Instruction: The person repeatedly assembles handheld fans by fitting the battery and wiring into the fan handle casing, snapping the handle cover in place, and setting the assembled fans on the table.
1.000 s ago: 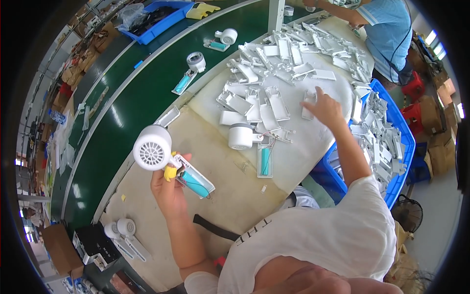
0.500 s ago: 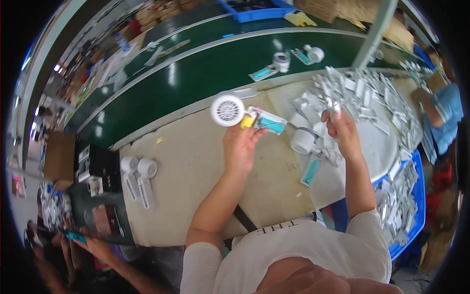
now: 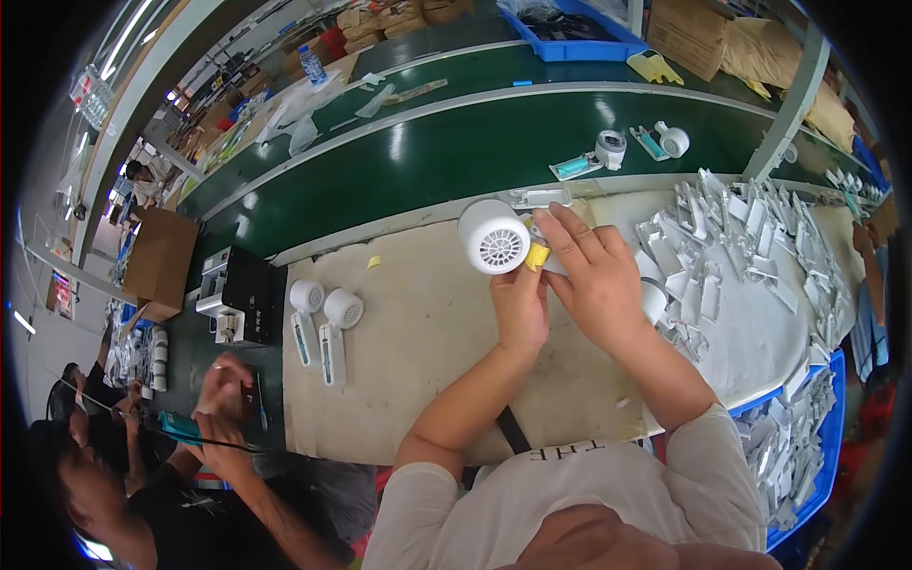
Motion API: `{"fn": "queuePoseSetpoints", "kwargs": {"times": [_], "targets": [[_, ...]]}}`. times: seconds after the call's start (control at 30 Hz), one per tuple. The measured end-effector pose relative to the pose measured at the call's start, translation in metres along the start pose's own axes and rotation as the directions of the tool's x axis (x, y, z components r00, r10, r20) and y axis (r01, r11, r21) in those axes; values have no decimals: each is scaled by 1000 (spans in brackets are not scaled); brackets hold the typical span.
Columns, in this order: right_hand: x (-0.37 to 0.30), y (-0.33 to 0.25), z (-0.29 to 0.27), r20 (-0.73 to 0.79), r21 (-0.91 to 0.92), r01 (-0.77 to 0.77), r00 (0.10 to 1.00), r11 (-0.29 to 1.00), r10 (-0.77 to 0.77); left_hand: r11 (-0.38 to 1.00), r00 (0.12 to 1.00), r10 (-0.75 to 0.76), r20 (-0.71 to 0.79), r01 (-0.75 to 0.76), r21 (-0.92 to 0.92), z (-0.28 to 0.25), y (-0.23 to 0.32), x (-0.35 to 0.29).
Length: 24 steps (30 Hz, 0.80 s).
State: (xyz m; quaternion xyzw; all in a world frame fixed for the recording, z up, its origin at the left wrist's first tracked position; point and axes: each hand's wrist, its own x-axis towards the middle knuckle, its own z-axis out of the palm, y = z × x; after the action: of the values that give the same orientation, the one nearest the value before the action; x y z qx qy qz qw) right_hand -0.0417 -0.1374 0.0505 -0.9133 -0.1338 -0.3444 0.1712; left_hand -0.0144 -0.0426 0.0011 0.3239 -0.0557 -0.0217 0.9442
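My left hand (image 3: pixel 521 309) grips a white handheld fan (image 3: pixel 496 237) just below its round head, whose slotted grille is turned toward me. A bright yellow piece (image 3: pixel 537 256) shows at the left thumb; whether it is a finger wrap or part of the fan, I cannot tell. My right hand (image 3: pixel 598 280) closes over the fan's handle, pressing a white plastic handle cover (image 3: pixel 549 234) there; the fingers hide most of it. Behind the right wrist, another white fan head (image 3: pixel 654 299) is partly covered. Beyond the fan lies a white handle shell (image 3: pixel 540 198) at the mat's far edge.
Two white fans (image 3: pixel 325 318) lie left on the beige mat (image 3: pixel 399 351), near a black machine (image 3: pixel 236 296). Loose white shells (image 3: pixel 736 237) pile at right, above a blue crate (image 3: pixel 834 418). Two opened fans (image 3: pixel 608 152) rest on the green surface. A co-worker's hands (image 3: pixel 223 418) hold a teal-bodied part at lower left.
My right hand has come left with the white cover, from beside the pile onto the fan's handle, hiding the teal part inside. The fan head has turned. The view has shifted.
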Motion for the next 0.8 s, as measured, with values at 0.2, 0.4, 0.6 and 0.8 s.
{"fn": "queuePoseSetpoints", "kwargs": {"times": [0.2, 0.4, 0.6, 0.8], "targets": [[6, 7, -4, -106, 0, 101, 989, 995, -100, 989, 992, 127, -12, -125, 74, 6, 20, 5], [9, 25, -16, 509, 776, -521, 850, 356, 134, 956, 944, 288, 161, -292, 2, 16, 53, 10], [36, 13, -11, -80, 648, 224, 970, 728, -227, 946, 906, 325, 272, -307, -108, 20, 82, 7], [36, 13, 53, 251, 820, -92, 945, 565, -210, 962, 964, 242, 112, -253, 99, -28, 87, 37]]}}
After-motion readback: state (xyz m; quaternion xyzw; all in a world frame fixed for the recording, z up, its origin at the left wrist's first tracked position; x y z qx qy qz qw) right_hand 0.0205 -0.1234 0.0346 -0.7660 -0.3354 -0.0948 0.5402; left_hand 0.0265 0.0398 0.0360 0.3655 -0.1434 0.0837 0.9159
